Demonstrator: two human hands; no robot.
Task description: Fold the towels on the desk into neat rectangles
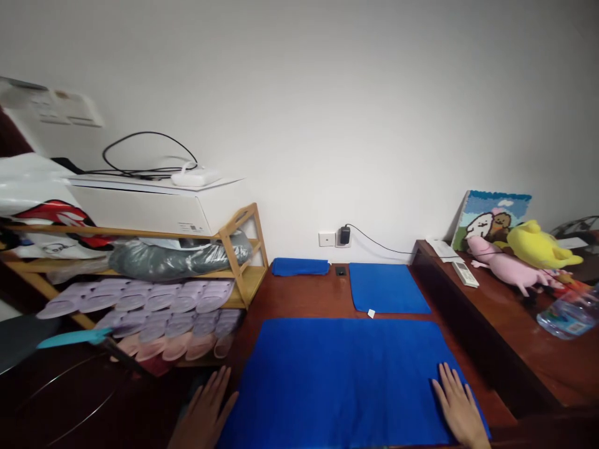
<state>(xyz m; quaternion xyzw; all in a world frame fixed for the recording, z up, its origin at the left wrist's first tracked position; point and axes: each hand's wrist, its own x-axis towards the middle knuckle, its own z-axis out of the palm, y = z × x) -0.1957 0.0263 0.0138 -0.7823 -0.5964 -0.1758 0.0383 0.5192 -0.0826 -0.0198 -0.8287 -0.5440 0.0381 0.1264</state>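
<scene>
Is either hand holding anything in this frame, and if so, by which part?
Nothing appears held. The right hand lies open on the large blue cloth near its right edge; the left hand is open by the cloth's left edge.

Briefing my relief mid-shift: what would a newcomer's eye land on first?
The large blue cloth spread across the table, with the right hand near its right edge. Next, the yellow plush toy on the raised ledge at right, and the rows of slippers on the wooden rack at left.

text: none readable | box label (191, 227): too small | bottle label (575, 326): blurred
</scene>
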